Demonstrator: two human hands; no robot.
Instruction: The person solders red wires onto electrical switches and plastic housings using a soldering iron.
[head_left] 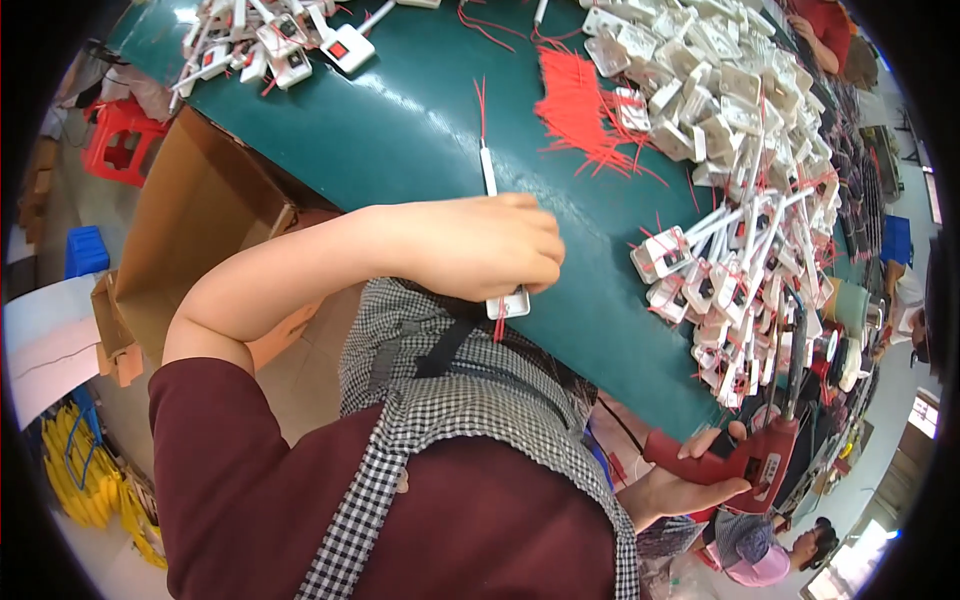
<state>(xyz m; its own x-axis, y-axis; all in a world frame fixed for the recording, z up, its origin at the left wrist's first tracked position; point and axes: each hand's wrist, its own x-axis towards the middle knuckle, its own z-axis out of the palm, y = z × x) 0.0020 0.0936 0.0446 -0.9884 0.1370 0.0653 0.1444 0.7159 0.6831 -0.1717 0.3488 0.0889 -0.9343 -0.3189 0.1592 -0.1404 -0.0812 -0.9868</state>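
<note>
My left hand [490,245] reaches across in front of me, its fingers bent down over a white plastic switch housing [513,304] at the table's near edge. Most of that housing is hidden under the hand. Red wire ends stick out of it toward me. Beyond the hand, a white tube [488,170] with thin red wires at its tip points away across the table. My right hand [690,485], low on the right, is closed round the handle of a red soldering gun [755,465], whose dark shaft points up toward the pile of wired housings.
The green table [400,130] holds wired housings [745,275] at right, more at far left [285,50], empty white housings [720,85] and a bundle of red wires [575,100]. A cardboard box [190,220] stands left. Other people [755,555] are at the right.
</note>
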